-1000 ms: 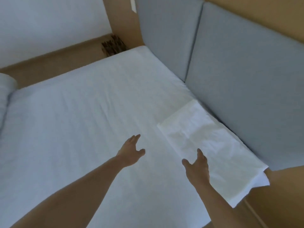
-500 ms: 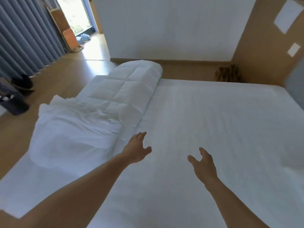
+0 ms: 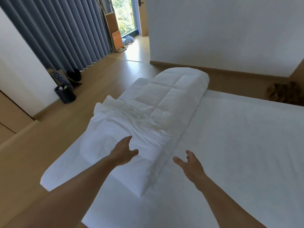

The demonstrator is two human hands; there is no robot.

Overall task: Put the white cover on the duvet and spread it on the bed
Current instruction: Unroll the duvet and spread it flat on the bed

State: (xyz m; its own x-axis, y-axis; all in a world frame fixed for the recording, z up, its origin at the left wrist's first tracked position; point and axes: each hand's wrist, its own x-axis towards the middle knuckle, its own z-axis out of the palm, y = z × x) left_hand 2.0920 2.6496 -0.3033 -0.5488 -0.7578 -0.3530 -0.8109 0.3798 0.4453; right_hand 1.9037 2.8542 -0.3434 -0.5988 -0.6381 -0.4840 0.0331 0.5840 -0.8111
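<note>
A folded quilted white duvet (image 3: 172, 94) lies along the left side of the bed (image 3: 238, 145). Its near half sits inside a crumpled white cover (image 3: 118, 134), bunched in wrinkles across the middle. My left hand (image 3: 122, 151) reaches over the covered near end with fingers straight, holding nothing; I cannot tell whether it touches the fabric. My right hand (image 3: 189, 163) hovers open above the sheet, just right of the bundle's edge, thumb spread.
Wooden floor runs along the bed's left side. A dark bin (image 3: 65, 95) and a paper bag (image 3: 60, 78) stand by the grey curtains (image 3: 65, 30). A white wall (image 3: 230, 30) lies beyond the bed, and a brown object (image 3: 284, 93) sits at the far right.
The view has swung left from the headboard and folded white cloth to the duvet. Both hands stay open and have come close to the covered end.
</note>
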